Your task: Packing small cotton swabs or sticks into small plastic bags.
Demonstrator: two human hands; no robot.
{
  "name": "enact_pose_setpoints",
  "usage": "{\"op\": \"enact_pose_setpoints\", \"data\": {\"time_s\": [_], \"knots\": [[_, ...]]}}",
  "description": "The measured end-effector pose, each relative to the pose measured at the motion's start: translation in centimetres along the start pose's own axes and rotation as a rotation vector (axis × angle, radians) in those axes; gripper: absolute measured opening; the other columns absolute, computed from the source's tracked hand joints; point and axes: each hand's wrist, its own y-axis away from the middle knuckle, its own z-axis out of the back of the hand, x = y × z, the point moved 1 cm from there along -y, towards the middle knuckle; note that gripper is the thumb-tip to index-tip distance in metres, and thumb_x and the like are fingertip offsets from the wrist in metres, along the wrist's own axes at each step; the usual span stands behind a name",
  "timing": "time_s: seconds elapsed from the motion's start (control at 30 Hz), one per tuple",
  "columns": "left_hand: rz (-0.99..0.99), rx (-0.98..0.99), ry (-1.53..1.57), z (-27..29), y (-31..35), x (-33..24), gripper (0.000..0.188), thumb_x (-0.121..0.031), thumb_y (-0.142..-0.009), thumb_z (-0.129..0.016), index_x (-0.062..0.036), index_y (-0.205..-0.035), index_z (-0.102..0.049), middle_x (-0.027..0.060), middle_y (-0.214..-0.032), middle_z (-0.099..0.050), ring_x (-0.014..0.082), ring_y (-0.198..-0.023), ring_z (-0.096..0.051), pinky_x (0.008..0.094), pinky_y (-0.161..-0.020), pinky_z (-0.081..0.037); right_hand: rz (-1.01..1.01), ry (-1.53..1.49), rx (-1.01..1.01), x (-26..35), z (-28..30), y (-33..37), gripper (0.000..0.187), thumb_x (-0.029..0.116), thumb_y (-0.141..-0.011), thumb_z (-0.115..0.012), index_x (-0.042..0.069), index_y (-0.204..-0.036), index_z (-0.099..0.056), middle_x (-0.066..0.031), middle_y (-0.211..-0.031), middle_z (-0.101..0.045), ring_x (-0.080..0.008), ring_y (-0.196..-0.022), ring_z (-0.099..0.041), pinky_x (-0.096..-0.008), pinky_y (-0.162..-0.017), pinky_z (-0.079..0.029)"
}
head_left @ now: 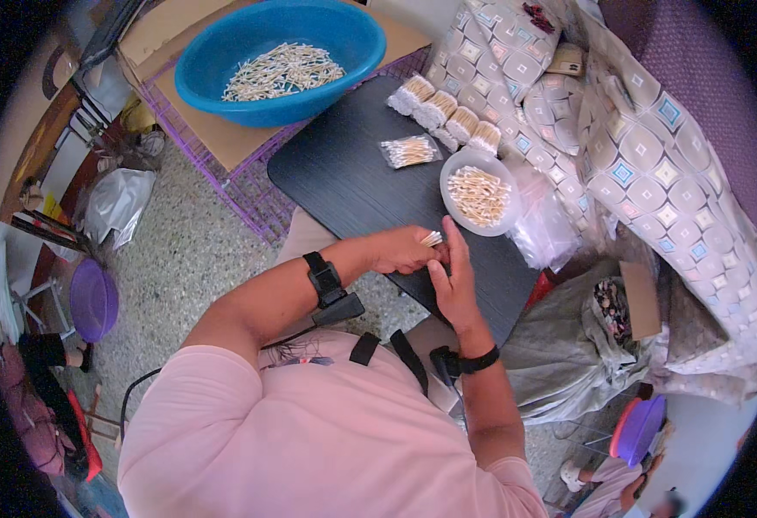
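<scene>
Over the near edge of the black table [352, 181], my left hand [402, 249] is closed around a small bundle of cotton swabs [432, 239], whose white tips stick out past the fingers. My right hand [457, 285] is held upright against that bundle, fingers stretched and thumb apart; it appears to touch the swabs' side without gripping them. Just beyond it stands a whitish round bowl [448, 205] heaped with loose swabs [479, 195]. A clear flat packet of swabs [410, 152] lies left of the bowl. Several filled swab packs [447, 114] are lined up behind.
A big blue basin [275, 110] of swabs rests on cardboard over a purple wire rack [244, 203] at the far left. Clear plastic bags [547, 226] lie right of the bowl. Patterned cloth [655, 147] and a grey sack [560, 345] border the right side. Another person [613, 483] sits lower right.
</scene>
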Motion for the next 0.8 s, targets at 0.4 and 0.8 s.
{"op": "enact_pose_setpoints", "data": {"time_s": [0.4, 0.8], "knots": [[-0.02, -0.095, -0.191, 0.2, 0.2, -0.5, 0.015, -0.026, -0.088, -0.063, -0.0127, -0.083, -0.058, -0.0072, -0.057, -0.043, 0.0039, -0.044, -0.032, 0.0227, -0.038, -0.024, -0.039, 0.065, -0.124, 0.1, 1.2, -0.6, 0.041, 0.012, -0.087, -0.061, 0.003, -0.126, -0.054, -0.0162, -0.12, -0.058, -0.029, -0.109, -0.056, -0.0372, -0.095, -0.043], [-0.116, -0.155, -1.032, 0.1, 0.2, -0.9, 0.033, -0.029, -0.074, -0.067, -0.0056, -0.097, -0.062, 0.0178, -0.087, -0.068, 0.0348, -0.079, -0.065, 0.0438, -0.07, -0.05, -0.259, -0.238, -0.029, -1.5, 0.0, -0.7, 0.017, 0.006, -0.081, -0.069, 0.005, -0.098, -0.063, -0.0048, -0.083, -0.062, -0.0115, -0.069, -0.059, -0.0261, -0.064, -0.049]]}}
